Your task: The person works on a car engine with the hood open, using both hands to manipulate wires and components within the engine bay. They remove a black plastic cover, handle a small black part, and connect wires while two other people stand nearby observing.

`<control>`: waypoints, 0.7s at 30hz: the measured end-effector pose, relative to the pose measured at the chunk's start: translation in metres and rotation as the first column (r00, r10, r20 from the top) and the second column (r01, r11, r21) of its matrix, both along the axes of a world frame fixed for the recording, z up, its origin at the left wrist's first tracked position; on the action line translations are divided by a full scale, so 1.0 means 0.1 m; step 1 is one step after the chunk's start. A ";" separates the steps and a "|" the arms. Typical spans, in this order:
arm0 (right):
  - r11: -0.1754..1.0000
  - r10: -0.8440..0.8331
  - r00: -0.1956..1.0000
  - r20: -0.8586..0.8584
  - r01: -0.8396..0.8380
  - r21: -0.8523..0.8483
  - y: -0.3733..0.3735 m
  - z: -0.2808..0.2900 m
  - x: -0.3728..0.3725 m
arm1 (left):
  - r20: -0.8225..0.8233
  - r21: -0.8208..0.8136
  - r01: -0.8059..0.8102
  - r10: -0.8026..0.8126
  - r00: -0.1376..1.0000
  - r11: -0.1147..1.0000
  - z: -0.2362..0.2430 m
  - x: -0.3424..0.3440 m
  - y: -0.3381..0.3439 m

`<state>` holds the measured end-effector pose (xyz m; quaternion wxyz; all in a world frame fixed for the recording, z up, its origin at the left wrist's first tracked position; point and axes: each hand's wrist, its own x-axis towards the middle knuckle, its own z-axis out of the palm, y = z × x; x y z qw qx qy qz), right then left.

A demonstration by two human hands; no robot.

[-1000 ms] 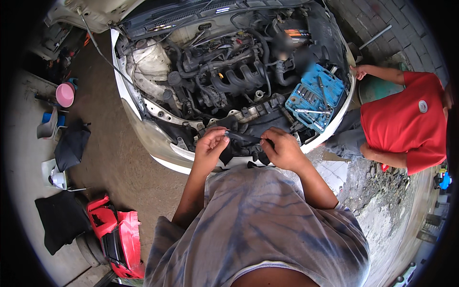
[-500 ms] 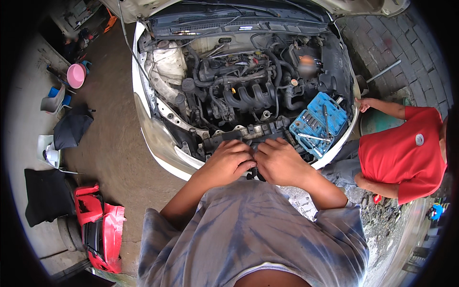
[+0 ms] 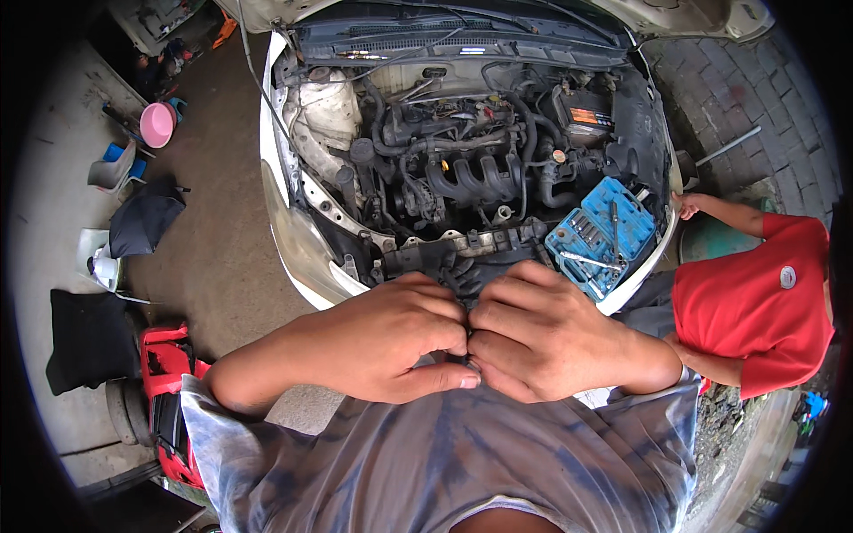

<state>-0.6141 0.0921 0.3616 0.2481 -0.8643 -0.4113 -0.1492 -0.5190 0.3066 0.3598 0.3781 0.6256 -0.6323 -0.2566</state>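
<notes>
My left hand point(image 3: 391, 333) and my right hand point(image 3: 546, 333) meet knuckle to knuckle in front of my shirt, near the front of the car. Both have their fingers curled inward, and the left thumb points toward the right hand. A small dark thing shows in the gap between them, too hidden to name. Just beyond the fingers, dark parts show at the front of the open engine bay point(image 3: 475, 178). A blue tool case point(image 3: 635, 218) with sockets and a ratchet point(image 3: 591, 260) lies open on the car's front, right of my hands.
A person in a red shirt point(image 3: 746, 302) stands at the right, one hand on the fender. A battery point(image 3: 586, 115) sits at the bay's far right. Along the left are a pink basin point(image 3: 157, 125), a black umbrella point(image 3: 147, 218) and a red bumper-like panel point(image 3: 164, 355).
Both my hands have come up and closer, still together, and look larger in view. The left elbow has swung outward. The view has shifted a little.
</notes>
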 end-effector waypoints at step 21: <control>0.937 0.348 0.918 0.189 -0.343 -0.063 -0.06 0.60 -0.23 | 0.278 0.074 0.223 -0.235 0.931 0.972 0.83 -0.43 0.07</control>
